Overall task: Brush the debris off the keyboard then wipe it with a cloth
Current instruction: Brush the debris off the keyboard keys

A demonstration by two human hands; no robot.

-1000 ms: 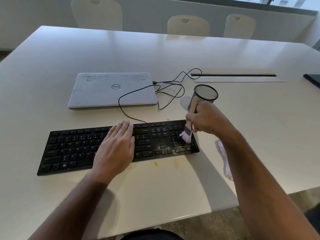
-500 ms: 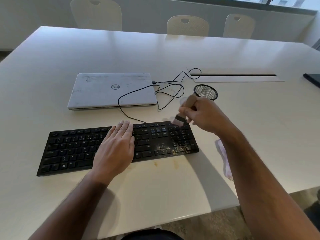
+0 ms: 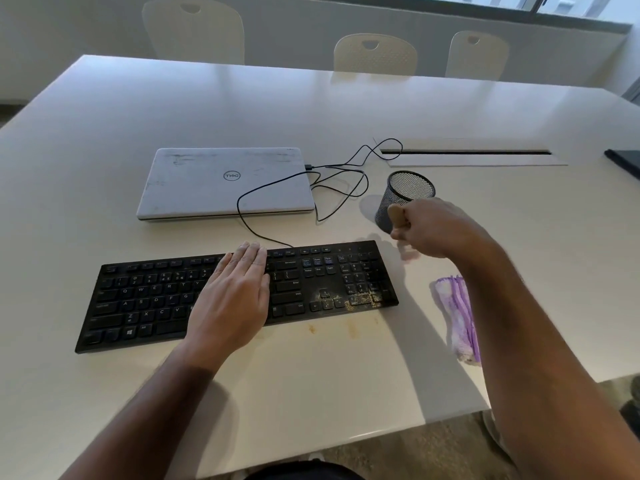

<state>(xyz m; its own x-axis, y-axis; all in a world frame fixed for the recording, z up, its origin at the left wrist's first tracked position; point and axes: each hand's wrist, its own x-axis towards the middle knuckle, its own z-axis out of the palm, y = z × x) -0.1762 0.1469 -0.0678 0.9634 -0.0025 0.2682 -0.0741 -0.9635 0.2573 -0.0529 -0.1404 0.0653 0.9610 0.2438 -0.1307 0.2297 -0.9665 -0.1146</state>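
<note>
A black keyboard [image 3: 145, 299] lies across the white table, with yellowish crumbs [image 3: 360, 301] gathered on its lower right keys. My left hand [image 3: 232, 299] lies flat on the keyboard's middle, fingers straight. My right hand [image 3: 429, 230] hovers just past the keyboard's right end and grips the wooden handle of a brush [image 3: 396, 214]; only the handle's tip shows above the fist, and the bristles below are a faint blur. A folded purple and white cloth [image 3: 459, 317] lies on the table to the right of the keyboard, partly under my right forearm.
A black mesh cup [image 3: 407, 192] stands just behind my right hand. A closed white laptop [image 3: 225, 183] lies behind the keyboard, with a black cable [image 3: 332, 188] looping beside it. Brown smudges [image 3: 351, 329] mark the table in front of the keyboard. Chairs stand at the far side.
My right hand has swung the brush off the number pad, up and to the right, beyond the keyboard's end. My left hand stays pressed on the keys.
</note>
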